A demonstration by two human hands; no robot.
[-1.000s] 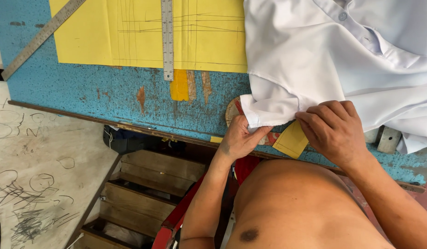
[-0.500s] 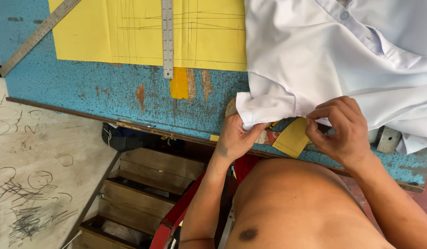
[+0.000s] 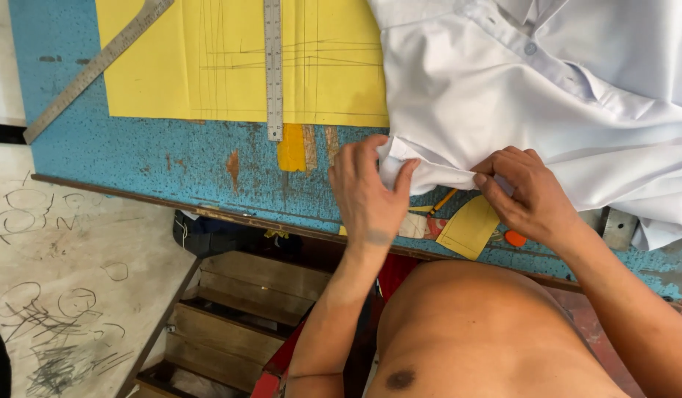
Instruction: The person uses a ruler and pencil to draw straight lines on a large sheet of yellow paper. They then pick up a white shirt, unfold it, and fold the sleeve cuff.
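A: Surface?
B: Blue table, paint worn, brown patches showing.
A: Lying on it?
B: Yellow paper sheet with pencil lines; a steel ruler across it; a second metal ruler set diagonally at its corner; a white shirt; a small yellow paper piece near the table's edge.

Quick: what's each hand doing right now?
Left hand: pinching the white shirt at its hem.
Right hand: pinching the same hem.
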